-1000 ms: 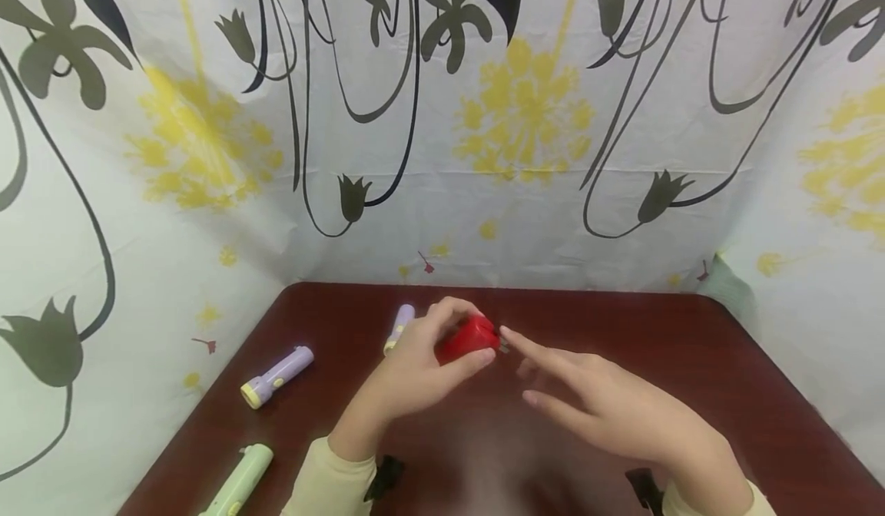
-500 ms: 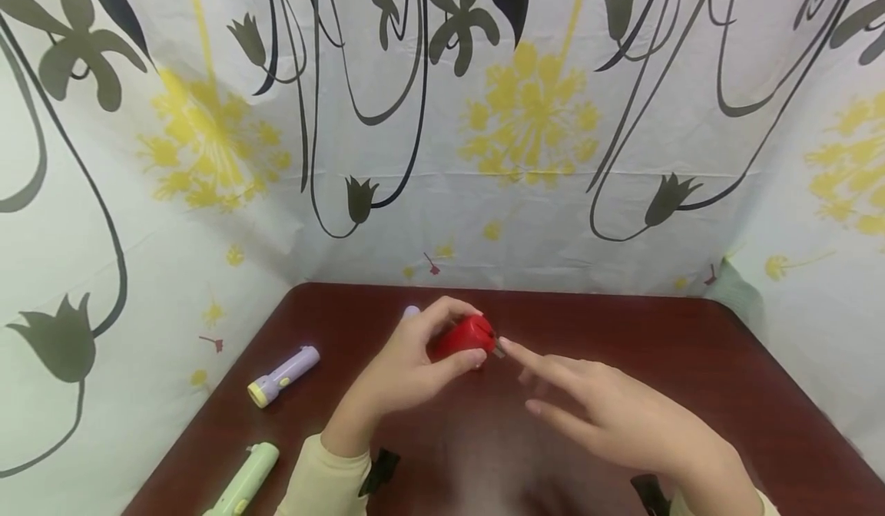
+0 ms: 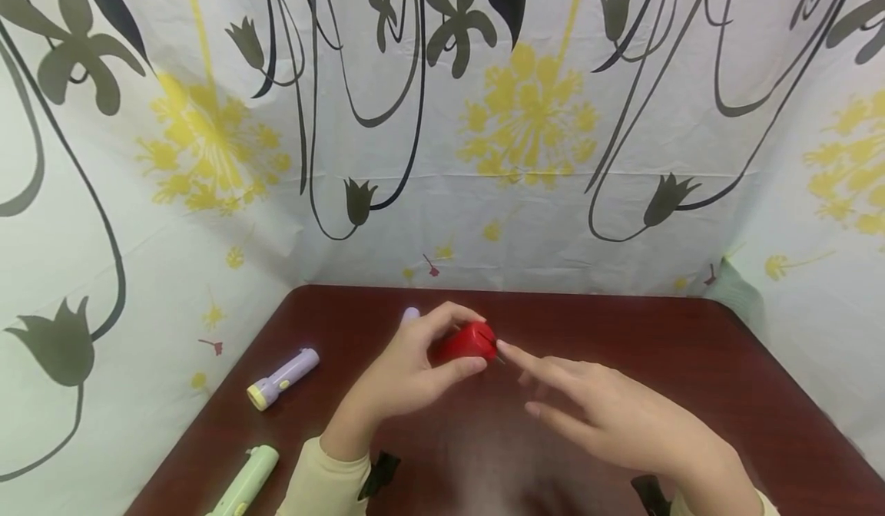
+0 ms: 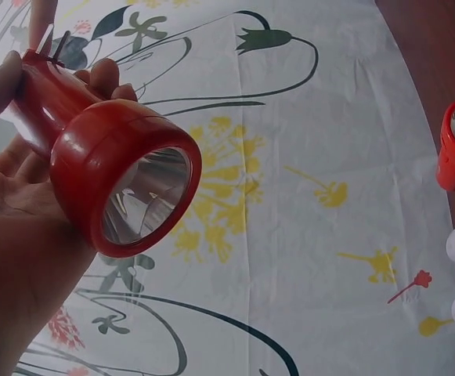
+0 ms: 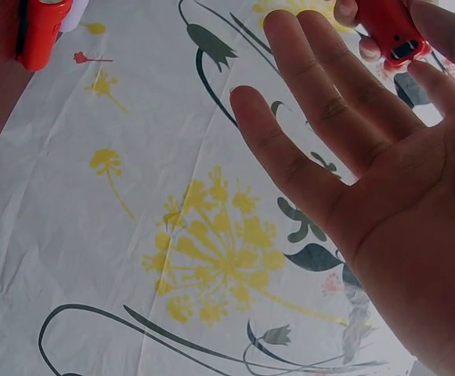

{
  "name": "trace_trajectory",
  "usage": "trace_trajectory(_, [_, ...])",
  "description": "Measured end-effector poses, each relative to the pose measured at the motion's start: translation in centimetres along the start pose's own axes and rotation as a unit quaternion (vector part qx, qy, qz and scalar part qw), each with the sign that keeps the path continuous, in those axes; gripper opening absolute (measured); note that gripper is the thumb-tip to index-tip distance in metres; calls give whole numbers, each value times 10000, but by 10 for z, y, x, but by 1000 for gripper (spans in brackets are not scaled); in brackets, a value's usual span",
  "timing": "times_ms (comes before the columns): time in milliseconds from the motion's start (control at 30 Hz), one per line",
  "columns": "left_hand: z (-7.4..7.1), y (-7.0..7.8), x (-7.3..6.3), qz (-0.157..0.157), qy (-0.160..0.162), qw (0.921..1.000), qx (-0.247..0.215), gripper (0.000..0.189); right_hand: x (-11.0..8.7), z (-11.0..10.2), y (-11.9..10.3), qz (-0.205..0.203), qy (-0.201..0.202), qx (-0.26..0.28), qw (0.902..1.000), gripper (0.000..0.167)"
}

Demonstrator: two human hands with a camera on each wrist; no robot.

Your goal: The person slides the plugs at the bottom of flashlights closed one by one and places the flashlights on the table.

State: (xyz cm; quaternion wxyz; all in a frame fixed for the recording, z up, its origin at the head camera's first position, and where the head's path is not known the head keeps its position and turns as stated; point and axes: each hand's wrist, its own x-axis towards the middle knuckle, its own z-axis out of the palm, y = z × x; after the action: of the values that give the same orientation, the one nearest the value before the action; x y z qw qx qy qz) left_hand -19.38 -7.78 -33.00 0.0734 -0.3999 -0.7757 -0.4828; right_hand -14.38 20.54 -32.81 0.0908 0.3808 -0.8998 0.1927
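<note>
Behind, creased white cloth (image 3: 415, 147) with yellow dandelion bursts and grey tulips; below, smooth reddish-brown tabletop (image 3: 691, 362) with rounded corners. Over it, wrapped in the curled fingers and thumb of the left hand (image 3: 415, 364): glossy red flashlight (image 4: 94, 150) with flared round head, mirrored reflector (image 4: 149, 196) and thin tail prongs (image 4: 61, 46). Right hand (image 3: 593, 397) with fingers straight and slightly apart, index fingertip (image 3: 505, 348) against the tail end. On the table's left: flared lilac-and-yellow flashlight (image 3: 286, 376), smooth pale-green tubular flashlight (image 3: 249, 476).
</note>
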Motion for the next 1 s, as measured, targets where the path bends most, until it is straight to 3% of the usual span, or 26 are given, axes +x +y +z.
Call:
trace_trajectory(767, [0,0,0,-64,-88,9998,165,39,1,1,-1,-66,3,-442,9990,71])
trace_trajectory(1000, [2,-4,2,117,-122,9994,294,37,1,3,0,-75,74,-506,9987,64])
